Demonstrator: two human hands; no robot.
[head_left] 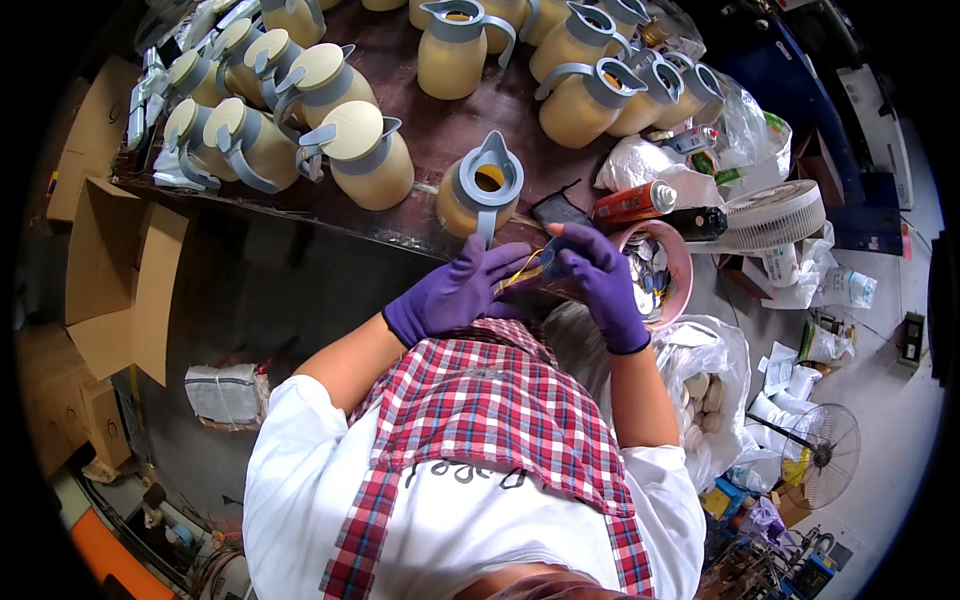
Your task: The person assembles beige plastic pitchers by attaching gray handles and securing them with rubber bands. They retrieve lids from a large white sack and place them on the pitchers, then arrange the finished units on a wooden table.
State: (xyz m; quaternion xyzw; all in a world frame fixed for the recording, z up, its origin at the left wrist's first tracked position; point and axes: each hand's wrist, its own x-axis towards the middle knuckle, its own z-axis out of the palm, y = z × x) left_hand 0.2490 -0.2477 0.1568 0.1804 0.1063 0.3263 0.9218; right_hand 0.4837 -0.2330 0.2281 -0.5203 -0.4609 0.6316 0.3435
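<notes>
My left hand point(450, 292), in a purple glove, is closed with its fingertips on a thin flat piece with a yellow cord point(522, 270), which looks like a hang tag. Gloved in purple too, my right hand point(606, 285) pinches the other side of that piece, its fingertip bare. The fingers hide most of it. Just beyond my hands, a cream jug with a grey collar and handle point(463, 213) stands lidless at the table's near edge, its handle toward me. A dark pouch-like item point(560, 207) lies right of the jug.
Lidded jugs point(372, 172) crowd the dark table point(430, 140) at left; lidless jugs point(585, 105) stand at the back right. A pink bucket point(682, 265) of small discs, a red spray can point(635, 203) and a white fan grille point(775, 215) are by my right hand. Cardboard boxes point(115, 285) stand left.
</notes>
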